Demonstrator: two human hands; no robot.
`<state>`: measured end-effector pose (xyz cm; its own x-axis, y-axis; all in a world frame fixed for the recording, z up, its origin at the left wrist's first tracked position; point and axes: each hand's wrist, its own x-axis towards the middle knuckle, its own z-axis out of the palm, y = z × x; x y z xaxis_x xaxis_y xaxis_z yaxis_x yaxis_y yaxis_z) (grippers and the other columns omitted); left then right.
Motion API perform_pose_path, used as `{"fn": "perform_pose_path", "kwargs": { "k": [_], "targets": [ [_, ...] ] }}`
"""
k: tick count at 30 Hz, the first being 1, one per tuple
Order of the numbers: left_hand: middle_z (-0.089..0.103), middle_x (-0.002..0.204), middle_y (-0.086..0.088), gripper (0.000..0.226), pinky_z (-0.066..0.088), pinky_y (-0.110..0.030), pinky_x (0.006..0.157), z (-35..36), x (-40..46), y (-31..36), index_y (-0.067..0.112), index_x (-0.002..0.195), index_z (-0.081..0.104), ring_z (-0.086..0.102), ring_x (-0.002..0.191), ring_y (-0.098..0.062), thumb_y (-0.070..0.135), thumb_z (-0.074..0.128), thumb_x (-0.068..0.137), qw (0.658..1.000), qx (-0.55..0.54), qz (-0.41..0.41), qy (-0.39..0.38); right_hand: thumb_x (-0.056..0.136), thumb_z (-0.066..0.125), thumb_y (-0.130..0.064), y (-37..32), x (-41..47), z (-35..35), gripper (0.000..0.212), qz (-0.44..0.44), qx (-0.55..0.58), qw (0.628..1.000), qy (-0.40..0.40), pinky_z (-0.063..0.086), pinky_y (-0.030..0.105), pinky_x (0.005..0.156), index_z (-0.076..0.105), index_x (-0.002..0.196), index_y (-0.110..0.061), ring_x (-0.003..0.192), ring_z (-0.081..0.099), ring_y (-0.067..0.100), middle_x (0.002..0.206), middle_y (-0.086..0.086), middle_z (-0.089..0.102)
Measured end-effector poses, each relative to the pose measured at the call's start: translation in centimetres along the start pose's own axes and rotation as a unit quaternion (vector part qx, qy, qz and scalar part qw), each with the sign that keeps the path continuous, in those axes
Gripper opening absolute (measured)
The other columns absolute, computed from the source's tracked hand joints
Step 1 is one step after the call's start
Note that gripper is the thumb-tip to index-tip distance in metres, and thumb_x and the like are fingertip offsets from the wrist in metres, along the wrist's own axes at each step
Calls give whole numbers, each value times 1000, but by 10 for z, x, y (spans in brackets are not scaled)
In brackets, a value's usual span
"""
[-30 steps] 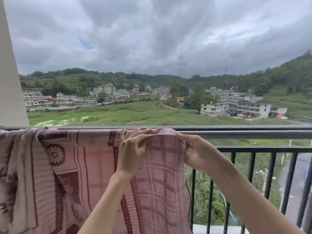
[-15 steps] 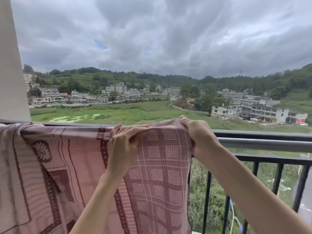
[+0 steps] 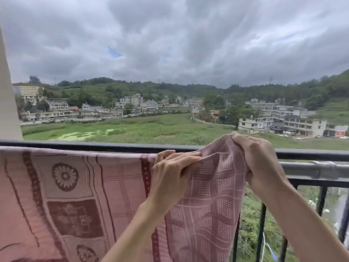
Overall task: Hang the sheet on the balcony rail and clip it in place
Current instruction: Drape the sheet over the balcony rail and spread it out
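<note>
A pink sheet [image 3: 75, 186] with dark red flower and check patterns hangs over the balcony rail [image 3: 311, 169] and covers its left and middle stretch. My left hand [image 3: 170, 178] pinches the sheet's top fold at the rail. My right hand [image 3: 258, 163] grips the sheet's right corner and holds it bunched a little above the rail. No clip is visible.
Black vertical bars [image 3: 261, 233] stand below the bare right part of the rail. A pale wall pillar [image 3: 7, 103] rises at the left edge. Beyond the rail lie a green field, houses and hills.
My right hand has lifted the sheet's right corner above the rail and carried it to the right. The left hand stays on the top fold. The view has shifted left and up.
</note>
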<state>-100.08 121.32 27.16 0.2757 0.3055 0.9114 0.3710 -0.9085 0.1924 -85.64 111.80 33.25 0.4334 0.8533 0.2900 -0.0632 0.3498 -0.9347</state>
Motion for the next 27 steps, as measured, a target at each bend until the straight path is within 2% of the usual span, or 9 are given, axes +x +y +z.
{"fn": "perform_pose_path", "kwargs": {
  "k": [5, 7, 10, 13, 15, 18, 21, 23, 27],
  "targets": [
    [68, 102, 20, 28, 32, -18, 92, 19, 1, 45, 30, 97, 72, 55, 104, 5, 41, 50, 83, 1000, -11, -24, -8, 91, 56, -22, -3, -19, -56, 25, 38, -3, 996, 80, 44, 28, 50, 58, 71, -6, 46, 54, 16, 56, 3, 55],
    [71, 99, 15, 25, 31, -17, 89, 20, 1, 59, 29, 97, 72, 59, 98, 0, 40, 55, 83, 999, 5, -41, -14, 91, 56, -22, -4, -26, -68, 23, 52, -2, 995, 89, 46, 29, 52, 57, 72, -8, 45, 55, 14, 52, 1, 56],
    [73, 97, 8, 18, 25, -14, 82, 24, 3, 82, 27, 100, 72, 63, 94, -11, 31, 61, 85, 996, 25, -86, -24, 92, 56, -19, -11, -33, -83, 24, 61, -7, 994, 94, 51, 25, 46, 56, 70, -8, 40, 58, 11, 43, -3, 58],
    [73, 98, 4, 20, 31, -22, 86, 20, 3, 93, 25, 102, 72, 63, 96, -17, 31, 60, 87, 991, 41, -128, -24, 91, 58, -17, -17, -37, -83, 24, 50, -26, 993, 99, 48, 18, 38, 58, 69, -6, 36, 57, 9, 40, -3, 58],
    [73, 98, 2, 21, 37, -29, 91, 16, 1, 99, 24, 102, 71, 64, 97, -19, 31, 59, 87, 989, 40, -139, -30, 89, 61, -18, -20, -41, -84, 25, 38, -58, 991, 113, 52, 21, 44, 59, 68, -6, 37, 56, 10, 40, -4, 56],
    [73, 99, 4, 20, 38, -32, 95, 16, 0, 116, 25, 103, 71, 65, 96, -17, 31, 59, 87, 990, 31, -131, -44, 86, 65, -21, -24, -47, -100, 24, 38, -89, 986, 135, 54, 28, 57, 61, 69, -5, 48, 57, 14, 49, 0, 59],
    [73, 98, 4, 20, 43, -38, 94, 17, -2, 125, 26, 103, 71, 66, 94, -17, 30, 60, 87, 992, 23, -114, -46, 86, 65, -21, -27, -51, -108, 24, 25, -120, 982, 145, 53, 36, 71, 62, 66, -8, 59, 57, 19, 60, 4, 59],
    [74, 96, 2, 20, 44, -36, 93, 18, -1, 130, 24, 102, 72, 66, 92, -19, 30, 60, 87, 993, 32, -101, -44, 87, 64, -21, -29, -53, -112, 23, 12, -133, 979, 152, 52, 44, 80, 65, 73, -3, 66, 58, 24, 62, 7, 60],
    [75, 77, 4, 14, 35, -28, 80, 23, -8, 138, 24, 94, 74, 66, 71, -19, 28, 63, 85, 996, 66, -61, -16, 87, 64, -23, -30, -59, -120, 33, -50, -202, 961, 183, 53, 45, 76, 64, 79, 10, 65, 55, 25, 64, 13, 59]
  ]
}}
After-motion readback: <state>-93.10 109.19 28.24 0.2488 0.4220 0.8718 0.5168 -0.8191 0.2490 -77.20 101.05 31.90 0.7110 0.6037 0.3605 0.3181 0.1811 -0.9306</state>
